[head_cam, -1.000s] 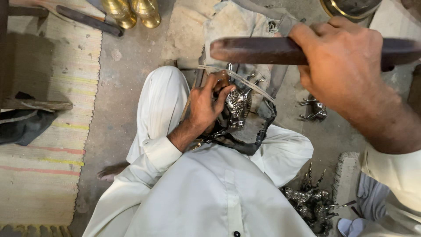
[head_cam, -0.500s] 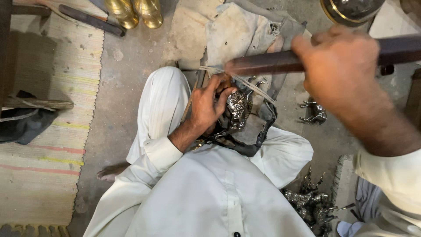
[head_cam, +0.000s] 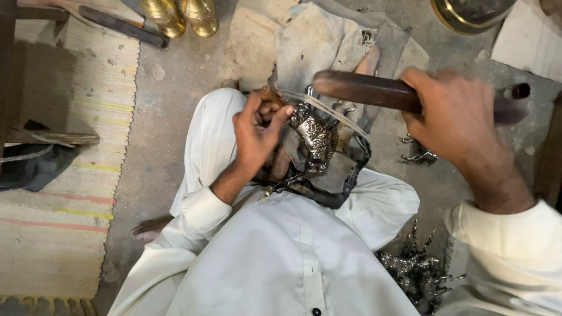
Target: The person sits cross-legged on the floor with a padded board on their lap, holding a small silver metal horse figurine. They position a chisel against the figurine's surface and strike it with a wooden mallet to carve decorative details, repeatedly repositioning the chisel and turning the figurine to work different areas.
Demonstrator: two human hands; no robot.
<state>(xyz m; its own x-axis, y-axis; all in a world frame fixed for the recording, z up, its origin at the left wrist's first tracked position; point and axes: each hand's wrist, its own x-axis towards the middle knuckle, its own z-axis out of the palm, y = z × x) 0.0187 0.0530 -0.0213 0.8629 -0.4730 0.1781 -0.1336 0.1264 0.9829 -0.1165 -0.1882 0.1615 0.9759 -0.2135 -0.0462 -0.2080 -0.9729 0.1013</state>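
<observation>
Left hand (head_cam: 257,137): centre of the frame, fingers curled, grip pressed onto the left side of a small silver ornate metal piece (head_cam: 315,137) resting on the lap.

Right hand (head_cam: 459,120): right of centre, grip wrapped tight around a dark wooden stick (head_cam: 366,90) lying level just above the metal piece.

Thin pale cord (head_cam: 328,108): stretched slantwise over the metal piece, under the stick.

Grey cloth (head_cam: 328,41): spread on the floor, upper centre.

Two brass pieces (head_cam: 178,14): upper left, beside a dark flat tool (head_cam: 120,26).

Striped woven mat (head_cam: 52,175): left edge.

More silver metal pieces (head_cam: 413,272): heaped at lower right; one small piece (head_cam: 418,155) lies on the floor under the right wrist.
</observation>
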